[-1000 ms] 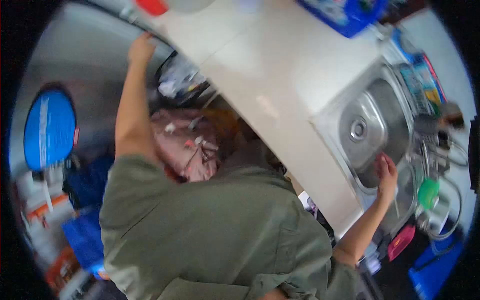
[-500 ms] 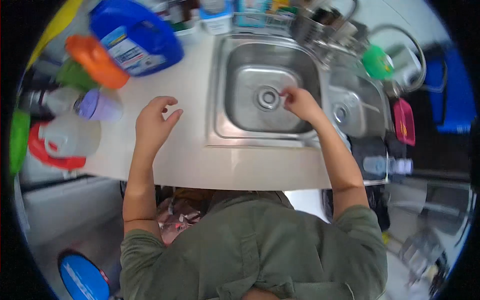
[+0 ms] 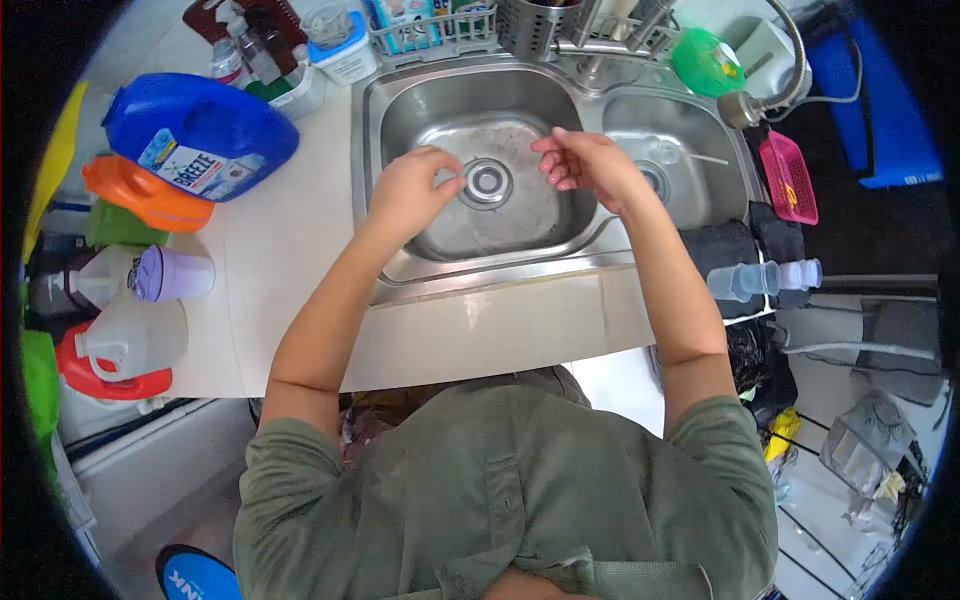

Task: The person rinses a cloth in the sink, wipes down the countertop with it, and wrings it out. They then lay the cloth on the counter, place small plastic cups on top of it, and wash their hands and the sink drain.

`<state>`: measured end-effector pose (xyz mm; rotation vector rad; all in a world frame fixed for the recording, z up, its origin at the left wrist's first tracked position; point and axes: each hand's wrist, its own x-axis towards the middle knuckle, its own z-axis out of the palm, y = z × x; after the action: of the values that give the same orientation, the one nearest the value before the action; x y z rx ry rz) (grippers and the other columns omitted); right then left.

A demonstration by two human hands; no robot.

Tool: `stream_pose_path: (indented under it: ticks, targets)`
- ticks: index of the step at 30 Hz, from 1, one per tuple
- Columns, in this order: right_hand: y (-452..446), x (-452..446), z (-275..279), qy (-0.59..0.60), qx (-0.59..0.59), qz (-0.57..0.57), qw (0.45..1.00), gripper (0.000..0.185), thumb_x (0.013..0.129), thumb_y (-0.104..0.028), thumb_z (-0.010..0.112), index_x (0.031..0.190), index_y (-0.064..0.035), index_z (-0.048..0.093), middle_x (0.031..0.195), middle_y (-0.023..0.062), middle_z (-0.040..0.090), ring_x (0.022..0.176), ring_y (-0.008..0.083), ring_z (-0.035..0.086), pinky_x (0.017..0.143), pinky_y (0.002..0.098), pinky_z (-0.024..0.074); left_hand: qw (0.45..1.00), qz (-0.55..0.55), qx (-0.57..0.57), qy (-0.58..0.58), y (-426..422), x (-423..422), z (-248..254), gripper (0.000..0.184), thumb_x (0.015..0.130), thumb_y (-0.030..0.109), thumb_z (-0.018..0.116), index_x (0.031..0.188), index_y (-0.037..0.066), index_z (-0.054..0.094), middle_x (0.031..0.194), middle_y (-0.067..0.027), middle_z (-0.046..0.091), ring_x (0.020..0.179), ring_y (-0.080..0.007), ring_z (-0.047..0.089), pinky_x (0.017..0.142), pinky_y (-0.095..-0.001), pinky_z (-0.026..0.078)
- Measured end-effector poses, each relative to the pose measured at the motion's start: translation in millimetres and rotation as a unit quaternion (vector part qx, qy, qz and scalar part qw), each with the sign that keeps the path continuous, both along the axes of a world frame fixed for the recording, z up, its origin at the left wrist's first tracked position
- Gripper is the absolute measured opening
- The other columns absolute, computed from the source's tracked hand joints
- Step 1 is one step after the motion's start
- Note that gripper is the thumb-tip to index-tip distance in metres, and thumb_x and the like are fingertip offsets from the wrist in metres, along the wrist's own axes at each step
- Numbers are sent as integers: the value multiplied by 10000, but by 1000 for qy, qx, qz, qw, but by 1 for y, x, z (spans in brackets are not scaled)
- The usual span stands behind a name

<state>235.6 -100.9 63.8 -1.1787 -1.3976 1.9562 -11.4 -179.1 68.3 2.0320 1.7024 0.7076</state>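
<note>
Both hands are held above the large basin of a steel sink (image 3: 520,230). My left hand (image 3: 415,190) is over the basin's left side, fingers curved and thumb apart, with nothing in it. Over the right side of the same basin is my right hand (image 3: 590,165), its fingers loosely curled and apart, also holding nothing. Between the two hands lies the round drain (image 3: 487,184). The faucet (image 3: 600,50) stands behind the basins, and a smaller basin (image 3: 690,175) is right of my right hand.
A blue detergent bottle (image 3: 200,135), an orange bottle (image 3: 150,195), a lilac cup (image 3: 175,274) and a white jug (image 3: 135,335) stand on the left counter. A pink basket (image 3: 788,178) and clear cups (image 3: 742,281) are at the right. The counter's front edge crosses before the body.
The view has turned and settled on the sink. My left hand has moved right, from over the counter to over the basin. My right hand stays over the basin, its fingers now more visible.
</note>
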Motion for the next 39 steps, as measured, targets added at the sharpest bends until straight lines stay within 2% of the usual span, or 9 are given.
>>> stream_pose_path:
  ticks: [3,6,20,23,27,29,32,34,39]
  targets:
    - [-2,-5,11,48,-38,34,998,412,930,-351,373,1037,-18,592,818,32,603,712,111,552,654,241,442,993,-15,104,-61,11,12,-5,226,715,172,689,895,43,643,953,-92,612,892,-236,592,767,-313,465]
    - [-3,-11,16,67,-34,64,995,461,930,-400,352,1071,-25,580,880,41,618,764,127,570,694,258,447,987,7,85,-134,20,26,-4,239,698,192,707,880,45,654,969,-92,614,924,-249,586,799,-324,455]
    - [-5,-20,31,16,18,78,997,370,905,-348,456,1049,-40,602,924,26,639,777,115,586,650,232,442,988,-9,113,-102,26,24,-9,132,679,193,675,711,69,644,790,-79,620,750,-268,600,671,-360,466]
    - [7,-4,38,8,36,36,999,348,898,-306,463,1074,-32,585,947,55,638,782,130,592,679,260,461,992,32,83,-91,27,6,-4,114,721,140,663,767,40,634,835,-82,618,797,-250,597,683,-327,465]
    - [19,19,37,-152,160,-72,973,285,836,-290,561,1009,-73,626,850,22,646,713,108,585,639,253,438,988,97,98,-70,25,-20,-12,107,733,137,656,767,40,626,838,-84,609,750,-257,583,644,-334,455]
    - [43,34,13,-219,379,-162,884,286,806,-261,597,973,-31,629,802,36,646,693,123,588,639,276,453,986,115,106,-59,20,-20,-9,108,732,137,658,762,40,623,840,-84,607,736,-262,577,633,-336,451]
    - [47,30,45,-203,357,-245,878,250,782,-200,619,928,2,634,785,67,646,692,126,584,648,270,461,989,141,45,-5,8,-11,-5,144,714,128,663,828,48,625,910,-87,609,795,-279,586,682,-346,465]
    - [61,29,56,-169,368,-294,866,216,780,-171,617,907,2,640,789,81,647,683,115,576,642,251,456,987,73,138,43,5,-9,-18,247,685,165,671,910,79,616,974,-94,604,821,-295,593,710,-388,465]
    - [93,19,69,-132,446,-321,825,231,764,-180,626,907,0,645,789,112,651,696,167,609,652,283,470,993,80,82,0,-4,-8,-20,372,679,183,682,1026,95,578,1108,-101,554,920,-292,574,783,-383,463]
